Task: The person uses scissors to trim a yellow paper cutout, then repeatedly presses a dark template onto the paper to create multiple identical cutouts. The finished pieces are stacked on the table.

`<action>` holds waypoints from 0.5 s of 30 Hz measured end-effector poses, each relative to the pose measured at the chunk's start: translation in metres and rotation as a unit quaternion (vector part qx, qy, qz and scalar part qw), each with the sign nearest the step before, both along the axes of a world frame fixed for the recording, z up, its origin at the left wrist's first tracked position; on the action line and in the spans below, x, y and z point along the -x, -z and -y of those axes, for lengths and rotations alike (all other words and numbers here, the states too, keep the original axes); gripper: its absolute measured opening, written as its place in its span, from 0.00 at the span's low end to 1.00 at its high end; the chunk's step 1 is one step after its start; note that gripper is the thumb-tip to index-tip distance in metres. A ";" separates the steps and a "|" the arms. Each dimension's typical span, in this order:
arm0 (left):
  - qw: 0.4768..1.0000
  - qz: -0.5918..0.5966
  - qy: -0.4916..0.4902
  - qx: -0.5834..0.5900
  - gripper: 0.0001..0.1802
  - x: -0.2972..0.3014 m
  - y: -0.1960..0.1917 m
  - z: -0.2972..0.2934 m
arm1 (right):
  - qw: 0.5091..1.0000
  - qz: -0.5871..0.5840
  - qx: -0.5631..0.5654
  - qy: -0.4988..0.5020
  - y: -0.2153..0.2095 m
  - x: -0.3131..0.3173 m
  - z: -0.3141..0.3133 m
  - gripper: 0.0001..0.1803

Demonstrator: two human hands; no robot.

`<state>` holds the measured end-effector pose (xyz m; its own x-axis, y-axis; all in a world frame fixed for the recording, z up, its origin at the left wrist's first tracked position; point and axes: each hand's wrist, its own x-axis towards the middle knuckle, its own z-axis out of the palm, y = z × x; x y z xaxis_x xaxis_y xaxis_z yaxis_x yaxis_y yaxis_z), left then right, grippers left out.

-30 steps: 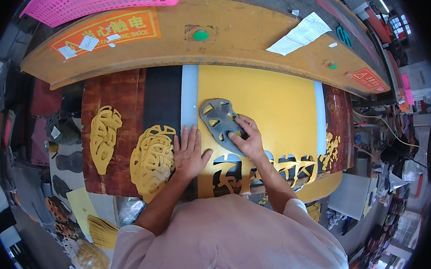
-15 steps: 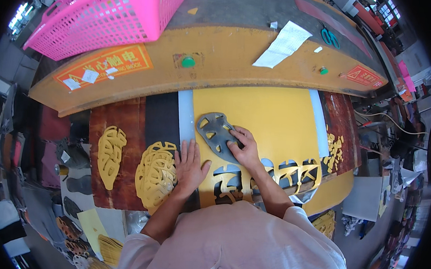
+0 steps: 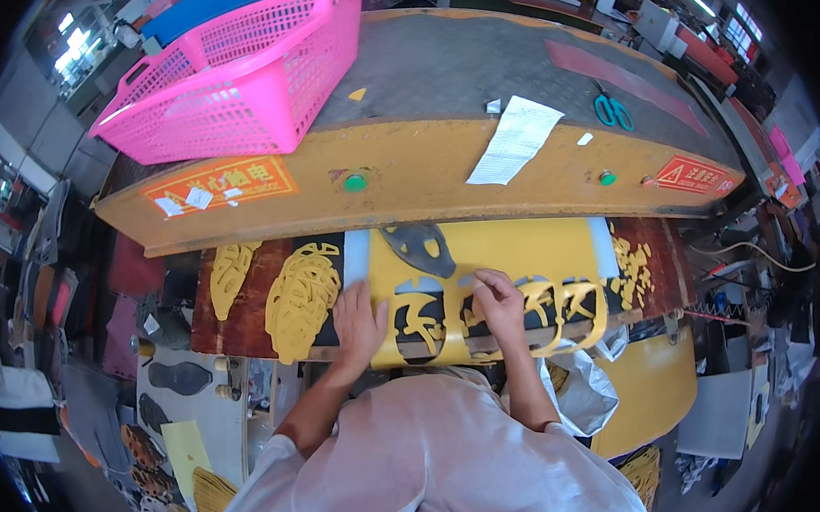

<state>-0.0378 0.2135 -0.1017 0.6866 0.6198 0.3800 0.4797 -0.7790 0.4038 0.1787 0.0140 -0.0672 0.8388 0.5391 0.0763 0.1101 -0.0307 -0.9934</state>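
Note:
My left hand (image 3: 359, 322) lies open and flat at the left edge of a yellow sheet (image 3: 514, 239), fingers pointing away from me. My right hand (image 3: 500, 305) is over the sheet's near part with its fingers curled in; nothing shows in it. Beyond the hands, a dark grey shoe-shaped cutting die (image 3: 438, 261) with openings rests on the sheet, its far end hidden under the machine's beam. Along the near edge, the sheet is cut into open loops. Beside my left hand sits a pile of yellow cut-out shoe pieces (image 3: 300, 306).
An orange-brown machine beam (image 3: 414, 186) with green buttons spans the far side. It carries a pink basket (image 3: 274, 107), a paper sheet (image 3: 518, 141) and teal scissors (image 3: 614, 111). More yellow cut-outs (image 3: 230, 278) lie left; yellow scraps (image 3: 633, 270) lie right.
My right hand has let go of the die and drawn back toward me. The die now sits partly beneath the beam. The whole view has tilted upward.

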 end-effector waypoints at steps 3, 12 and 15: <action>0.999 -0.002 0.033 0.033 0.28 0.009 0.008 0.023 | 0.994 -0.087 0.006 0.060 0.003 -0.023 0.030 0.14; 0.999 -0.030 0.004 -0.036 0.20 -0.064 0.046 -0.051 | 0.980 -0.008 -0.010 0.197 -0.033 -0.140 0.074 0.34; 0.998 -0.036 0.003 -0.047 0.21 -0.081 0.042 -0.066 | 0.937 0.093 -0.006 0.336 -0.053 -0.198 0.071 0.40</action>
